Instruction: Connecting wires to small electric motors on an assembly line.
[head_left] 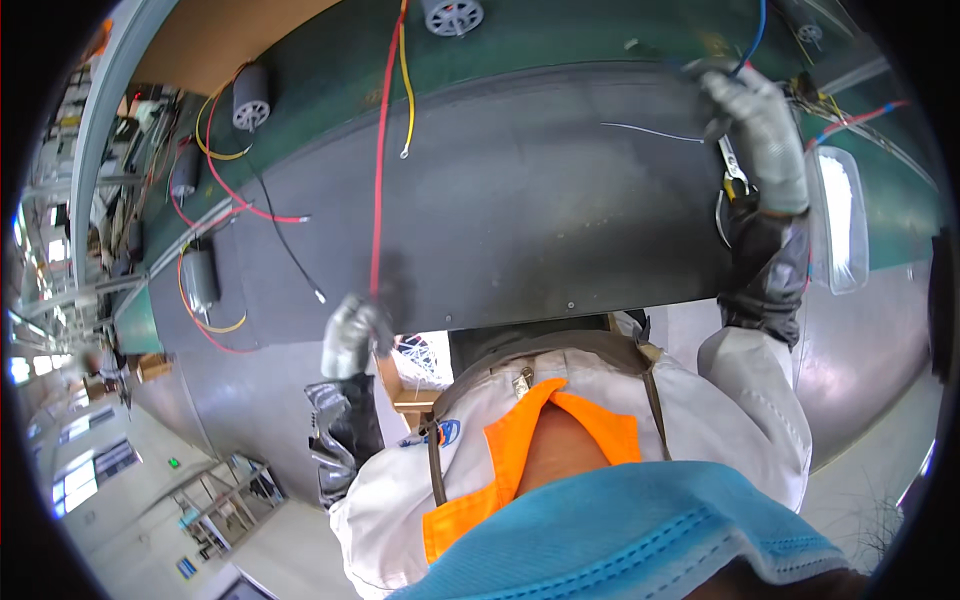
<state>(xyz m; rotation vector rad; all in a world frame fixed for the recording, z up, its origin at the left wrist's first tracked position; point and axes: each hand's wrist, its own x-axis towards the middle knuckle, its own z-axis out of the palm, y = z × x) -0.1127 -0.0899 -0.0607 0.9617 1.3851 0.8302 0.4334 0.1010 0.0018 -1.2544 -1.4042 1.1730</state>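
nearest me is the blue mask point(620, 530); next, a box point(415, 398) by the edge of the black mat point(560, 220). left of the box, the gloved left hand point(350, 335) pinches the near end of the red wire point(380, 180), which runs straight across the mat. on the right, pliers point(736, 185) lie close beside the gloved right hand point(760, 130); a tray point(855, 275) sits beyond its wrist. blue wire point(757, 35) meets its blurred fingertips; i cannot tell whether they grip it. farthest: a motor point(453, 15).
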